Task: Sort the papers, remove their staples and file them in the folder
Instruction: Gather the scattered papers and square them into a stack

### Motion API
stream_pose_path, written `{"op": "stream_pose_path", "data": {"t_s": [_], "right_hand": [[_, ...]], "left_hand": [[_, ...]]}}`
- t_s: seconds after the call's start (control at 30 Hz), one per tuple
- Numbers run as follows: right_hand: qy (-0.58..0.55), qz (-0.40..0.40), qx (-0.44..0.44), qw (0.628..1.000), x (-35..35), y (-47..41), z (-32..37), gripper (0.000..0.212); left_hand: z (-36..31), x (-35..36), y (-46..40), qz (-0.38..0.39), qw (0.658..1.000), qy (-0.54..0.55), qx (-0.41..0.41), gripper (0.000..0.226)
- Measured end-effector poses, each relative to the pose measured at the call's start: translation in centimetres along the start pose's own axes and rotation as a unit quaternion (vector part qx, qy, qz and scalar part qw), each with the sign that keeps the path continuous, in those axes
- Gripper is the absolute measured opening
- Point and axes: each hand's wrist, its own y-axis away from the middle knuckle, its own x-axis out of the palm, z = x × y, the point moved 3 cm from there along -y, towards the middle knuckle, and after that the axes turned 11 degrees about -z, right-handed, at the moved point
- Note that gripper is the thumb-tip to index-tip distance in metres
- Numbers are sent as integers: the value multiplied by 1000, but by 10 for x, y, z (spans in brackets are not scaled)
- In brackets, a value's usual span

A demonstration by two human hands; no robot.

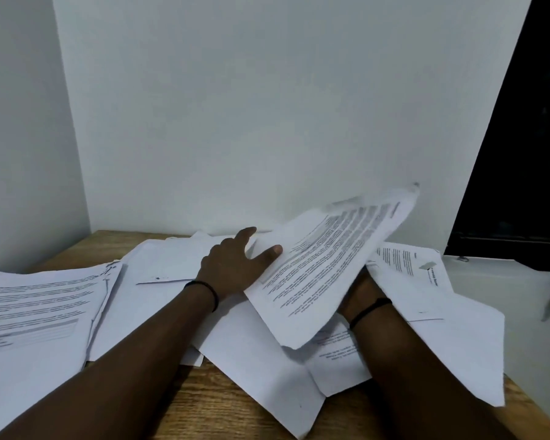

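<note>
papers sit lifted and tilted over the loose heap on the counter; left hand pinches their edge, right hand is hidden beneath, grip unclear. sheets could slip and remix with the left pile, undoing the sort.

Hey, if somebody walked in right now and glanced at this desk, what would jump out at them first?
Probably the lifted sheaf of printed pages at centre right, tilted up off the wooden desk, with the left hand on its near-left edge and the right hand mostly hidden beneath it. Next, the stack of printed papers at far left.
</note>
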Motion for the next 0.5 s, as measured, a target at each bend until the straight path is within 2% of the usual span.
{"op": "stream_pose_path", "data": {"t_s": [0.07, 0.1, 0.13, 0.2, 0.3, 0.37, 0.43, 0.5], "right_hand": [[-41, 48, 11, 998, 8, 6, -1, 66], [-33, 83, 19, 996, 11, 5, -1, 64], [-25, 83, 14, 996, 10, 3, -3, 57], [24, 23, -58, 998, 7, -4, -1, 40], [38, 33, -80, 996, 17, -1, 2, 41], [80, 37, -109, 990, 16, -3, 1, 37], [138, 33, -151, 978, 14, 0, -4, 25], [229, 26, -174, 958, 10, 1, -13, 27]], "left_hand": [[1, -3, 1, 20, 1000, -13, -17, 97], [1, -4, 2, 27, 999, -17, -21, 98], [1, -4, 3, 30, 999, -18, -21, 98], [-2, -6, 4, 28, 999, -27, -20, 91], [-15, -12, 7, -11, 999, -41, -6, 71], [-18, -17, 7, -17, 999, -31, -20, 75], [-18, -18, 9, 1, 998, 28, -47, 77], [-18, -18, 9, 5, 994, 88, -60, 75]]}}
